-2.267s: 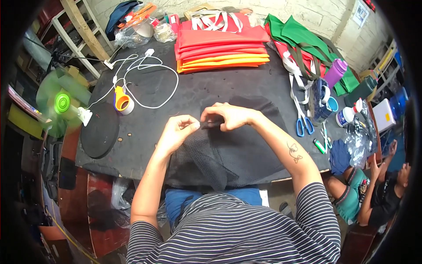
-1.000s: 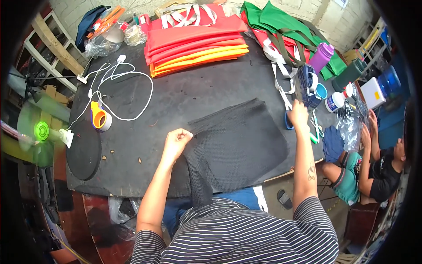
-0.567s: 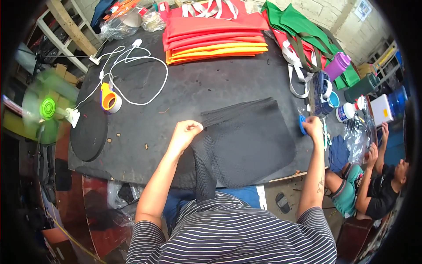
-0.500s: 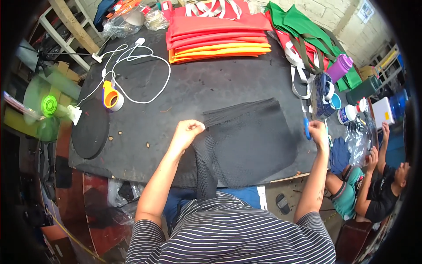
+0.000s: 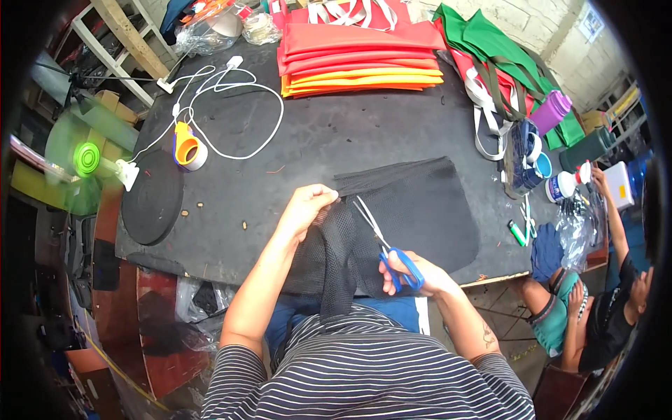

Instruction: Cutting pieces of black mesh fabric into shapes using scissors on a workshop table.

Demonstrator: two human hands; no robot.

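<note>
clock directions are taken from the middle of the black mesh fabric point(image 5: 427, 217), which lies on the near half of the dark table point(image 5: 238, 196). a strip of the mesh hangs over the near table edge at 8 o'clock and overlaps the striped shirt point(image 5: 364, 371). its folds are hard to separate, being black on black. at 9 to 10 o'clock the fan point(image 5: 86, 159) is blurred around its green hub. the upper edge cuts off the far end of the red and orange stack point(image 5: 360, 59) at 11 to 12 o'clock. the dark rim partly hides another person point(image 5: 609, 315) at 4 o'clock.

left hand point(image 5: 308, 210): thumb and index fingertips are together, clamped on the mesh at 10 o'clock; the exact portion pinched cannot be made out.

right hand point(image 5: 430, 278): located at 6 o'clock, fingers wrapped on the handles of the blue scissors point(image 5: 383, 243). the handles partly hide the fingers. the blades are slightly parted and point to 11 o'clock, tips near the left fingertips. whether the blades touch the mesh cannot be determined.
</note>
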